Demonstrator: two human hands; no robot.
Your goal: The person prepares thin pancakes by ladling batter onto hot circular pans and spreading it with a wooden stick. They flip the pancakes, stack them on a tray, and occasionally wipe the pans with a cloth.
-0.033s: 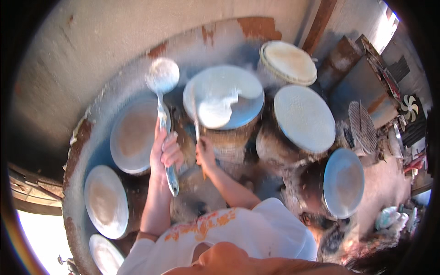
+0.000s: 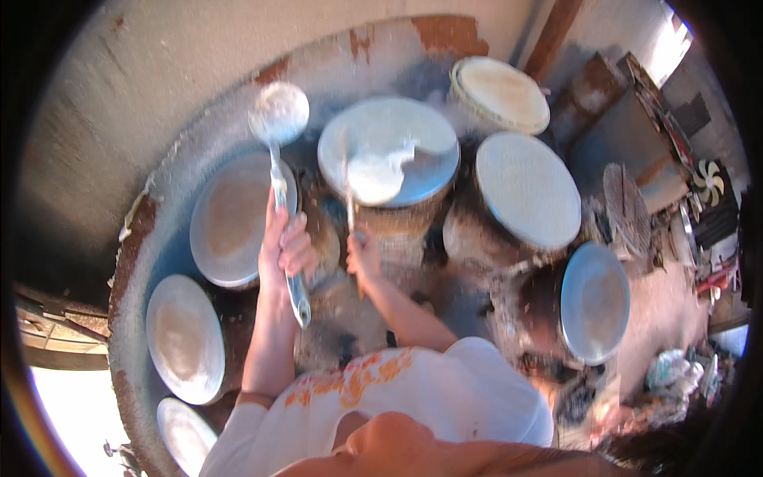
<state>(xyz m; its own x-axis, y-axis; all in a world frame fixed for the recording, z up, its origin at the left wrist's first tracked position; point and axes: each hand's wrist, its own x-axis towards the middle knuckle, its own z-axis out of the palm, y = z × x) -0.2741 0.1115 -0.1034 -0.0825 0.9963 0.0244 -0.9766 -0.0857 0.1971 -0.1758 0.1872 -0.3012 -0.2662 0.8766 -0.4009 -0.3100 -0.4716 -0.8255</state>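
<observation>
My left hand (image 2: 288,246) is wrapped round the handle of a ladle (image 2: 280,113), whose round bowl, coated with something whitish, is held up left of the middle griddle. In my right hand (image 2: 363,254) is a thin stick-like tool (image 2: 350,203), blurred by motion, its far end over the griddle's left part. That round griddle (image 2: 429,188) is bluish-grey. A pale film covers much of it, and a thicker white patch of batter-like stuff (image 2: 375,181) with a ragged right edge lies on its near half. I cannot tell whether the tool touches it.
Several more round griddles curve around me, including a brown-centred one (image 2: 234,222) at left, a pale one (image 2: 528,191) and a tilted one (image 2: 596,306) at right. A light round lid or tray (image 2: 502,94) sits at the back. A wire rack (image 2: 626,203) and a fan (image 2: 709,182) stand far right.
The whole scene sits slightly higher in the picture. My right hand with the stick-like tool has shifted a little to the right; the left hand keeps its hold on the ladle.
</observation>
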